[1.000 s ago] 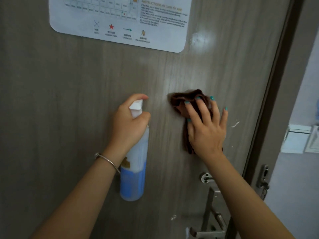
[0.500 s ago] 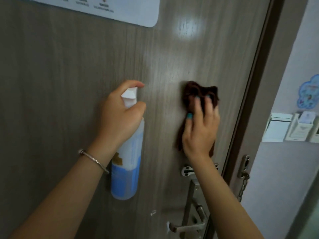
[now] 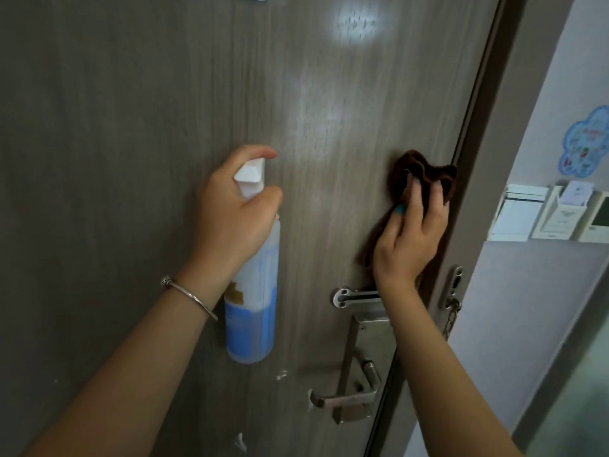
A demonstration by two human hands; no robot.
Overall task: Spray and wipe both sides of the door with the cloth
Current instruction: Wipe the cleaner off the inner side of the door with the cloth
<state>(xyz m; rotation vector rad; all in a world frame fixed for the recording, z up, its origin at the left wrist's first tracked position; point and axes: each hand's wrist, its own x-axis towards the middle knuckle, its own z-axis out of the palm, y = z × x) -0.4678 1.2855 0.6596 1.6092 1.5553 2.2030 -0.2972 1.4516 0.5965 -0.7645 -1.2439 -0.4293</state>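
Cloth (image 3: 425,174) bunches under the right hand (image 3: 408,235), its grip pressing it to the door (image 3: 131,159) edge to wipe, while the left hand (image 3: 230,219), clamped on the bottle (image 3: 253,308), keeps a finger over the nozzle for spraying.

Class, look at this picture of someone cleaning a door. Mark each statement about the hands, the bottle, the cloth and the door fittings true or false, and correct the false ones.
1. The left hand holds the spray bottle. True.
2. The cloth is white. False: it is dark brown.
3. The right hand presses the cloth against the door near its right edge. True.
4. The spray bottle is full to the top. False: blue liquid fills only its lower part.
5. The door handle is above the cloth. False: it is below the cloth.
6. A bracelet is on the left wrist. True.
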